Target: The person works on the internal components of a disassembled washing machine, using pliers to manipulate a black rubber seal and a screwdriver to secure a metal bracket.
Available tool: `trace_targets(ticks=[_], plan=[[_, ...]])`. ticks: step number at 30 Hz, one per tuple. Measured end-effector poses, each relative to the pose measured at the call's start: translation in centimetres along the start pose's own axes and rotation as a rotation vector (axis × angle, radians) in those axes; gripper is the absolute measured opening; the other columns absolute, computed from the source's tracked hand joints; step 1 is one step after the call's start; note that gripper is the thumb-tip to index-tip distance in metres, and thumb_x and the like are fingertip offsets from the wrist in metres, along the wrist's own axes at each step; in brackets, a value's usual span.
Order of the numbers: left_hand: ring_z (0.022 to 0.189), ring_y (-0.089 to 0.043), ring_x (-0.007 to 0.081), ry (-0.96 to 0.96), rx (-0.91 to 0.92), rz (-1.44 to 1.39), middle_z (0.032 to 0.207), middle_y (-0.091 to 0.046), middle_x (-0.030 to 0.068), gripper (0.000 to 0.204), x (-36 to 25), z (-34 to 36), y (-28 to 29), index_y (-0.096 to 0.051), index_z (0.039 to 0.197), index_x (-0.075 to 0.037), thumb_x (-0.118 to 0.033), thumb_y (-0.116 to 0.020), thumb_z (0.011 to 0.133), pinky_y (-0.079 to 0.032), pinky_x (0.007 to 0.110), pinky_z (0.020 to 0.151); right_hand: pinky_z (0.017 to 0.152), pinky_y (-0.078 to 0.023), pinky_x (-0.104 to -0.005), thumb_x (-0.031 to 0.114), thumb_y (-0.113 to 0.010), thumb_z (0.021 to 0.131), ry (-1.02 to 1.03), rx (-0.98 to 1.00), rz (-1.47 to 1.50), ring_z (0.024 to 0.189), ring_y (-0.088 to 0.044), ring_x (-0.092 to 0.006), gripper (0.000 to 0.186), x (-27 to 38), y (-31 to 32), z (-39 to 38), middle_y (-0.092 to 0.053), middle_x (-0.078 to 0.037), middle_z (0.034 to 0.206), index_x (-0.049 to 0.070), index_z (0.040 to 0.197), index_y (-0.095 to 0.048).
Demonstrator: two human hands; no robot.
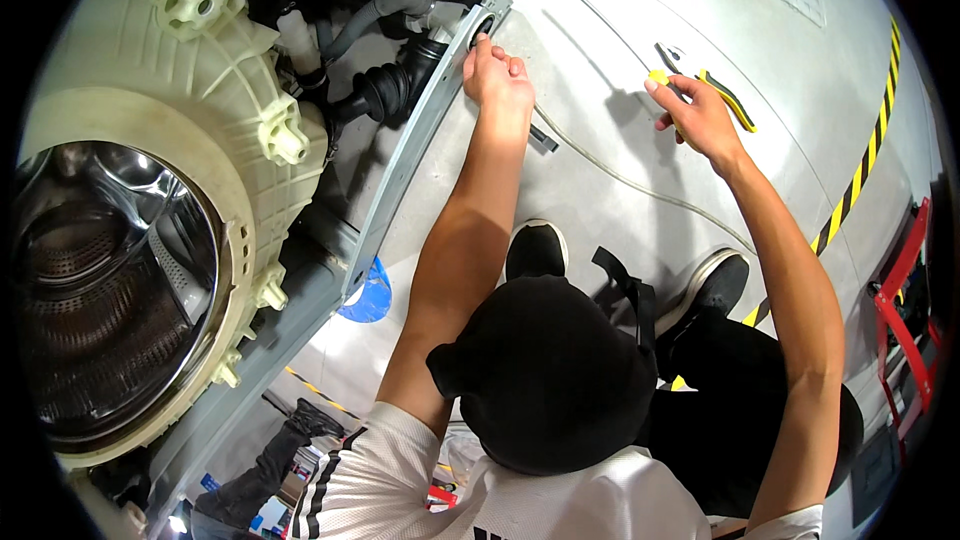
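My left hand point(498, 78) is at the corner of a grey metal frame point(398, 162). Its fingers are curled, and the fingertips meet a small black round piece point(481, 32) set in that frame. Over the floor on the right, my right hand point(700, 118) grips a screwdriver point(604, 19) by its yellow handle; the long thin shaft points up and to the left, away from the frame. Just beyond this hand lie pliers point(727, 100) with black and yellow grips. Behind the frame sit a black ribbed rubber hose point(385, 92) and a grey bent hose point(375, 18).
An opened washing machine with a cream plastic tub point(250, 60) and steel drum point(110, 280) fills the left. A grey cable point(640, 186) crosses the pale floor. Black and yellow tape point(868, 170) runs at right, near a red metal frame point(905, 310). Something blue point(370, 295) lies beside the machine.
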State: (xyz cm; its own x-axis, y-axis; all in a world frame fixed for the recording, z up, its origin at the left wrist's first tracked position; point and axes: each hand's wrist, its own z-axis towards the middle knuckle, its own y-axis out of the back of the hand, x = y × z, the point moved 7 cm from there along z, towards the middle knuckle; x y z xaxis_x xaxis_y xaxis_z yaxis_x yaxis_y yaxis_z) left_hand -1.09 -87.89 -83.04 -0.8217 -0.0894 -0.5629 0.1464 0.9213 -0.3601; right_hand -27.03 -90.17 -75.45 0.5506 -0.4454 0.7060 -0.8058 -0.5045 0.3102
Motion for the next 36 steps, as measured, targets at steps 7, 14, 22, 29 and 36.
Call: trace_targets(ticks=[7,14,22,29,36], plan=[[0.044,-0.031,0.0077,0.038,0.120,0.017,0.059,-0.042,-0.0021,0.014,-0.8,0.6,0.8,-0.051,0.077,-0.008,-0.013,-0.061,0.086,-0.024,0.024,0.039,0.049,-0.040,-0.0213,0.048,-0.060,0.083,0.014,0.075,-0.012,0.064,-0.058,-0.0069,0.048,0.4,-0.4,-0.4,-0.058,-0.002,0.076,0.002,0.100,-0.061],[0.051,-0.034,0.0064,0.333,0.481,0.709,0.065,-0.045,-0.0025,0.018,-1.4,-5.2,0.0,-0.058,0.100,-0.003,-0.018,-0.055,0.090,-0.031,0.022,0.046,0.046,-0.040,-0.0206,0.051,-0.057,0.084,-0.059,0.160,0.177,0.053,-0.051,-0.0061,0.049,-1.3,-1.5,1.2,-0.058,-0.002,0.067,0.003,0.088,-0.062],[0.053,-0.035,0.0049,0.195,0.667,1.729,0.062,-0.044,-0.0049,0.030,-6.9,-9.4,-6.5,-0.061,0.098,-0.002,-0.030,-0.055,0.090,-0.030,0.020,0.048,0.040,-0.037,-0.0213,0.053,-0.058,0.082,-0.089,0.241,0.241,0.045,-0.046,-0.0060,0.051,-2.1,-4.1,2.8,-0.055,-0.002,0.059,0.003,0.082,-0.061],[0.050,-0.031,0.0059,0.124,0.519,1.626,0.061,-0.041,-0.0035,0.032,-0.5,-6.9,-5.1,-0.060,0.098,-0.002,-0.033,-0.056,0.089,-0.026,0.022,0.045,0.039,-0.038,-0.0224,0.053,-0.062,0.077,-0.145,0.267,0.301,0.045,-0.050,-0.0078,0.051,-3.5,-5.6,3.6,-0.057,-0.003,0.058,0.002,0.083,-0.065],[0.049,-0.029,0.0070,0.141,0.383,1.073,0.062,-0.039,-0.0026,0.026,2.7,-4.1,-3.9,-0.054,0.098,-0.002,-0.027,-0.047,0.094,-0.028,0.023,0.044,0.040,-0.039,-0.0223,0.053,-0.063,0.077,-0.113,0.232,0.283,0.045,-0.050,-0.0080,0.052,-2.3,-5.3,2.7,-0.057,-0.003,0.058,0.002,0.087,-0.067]])
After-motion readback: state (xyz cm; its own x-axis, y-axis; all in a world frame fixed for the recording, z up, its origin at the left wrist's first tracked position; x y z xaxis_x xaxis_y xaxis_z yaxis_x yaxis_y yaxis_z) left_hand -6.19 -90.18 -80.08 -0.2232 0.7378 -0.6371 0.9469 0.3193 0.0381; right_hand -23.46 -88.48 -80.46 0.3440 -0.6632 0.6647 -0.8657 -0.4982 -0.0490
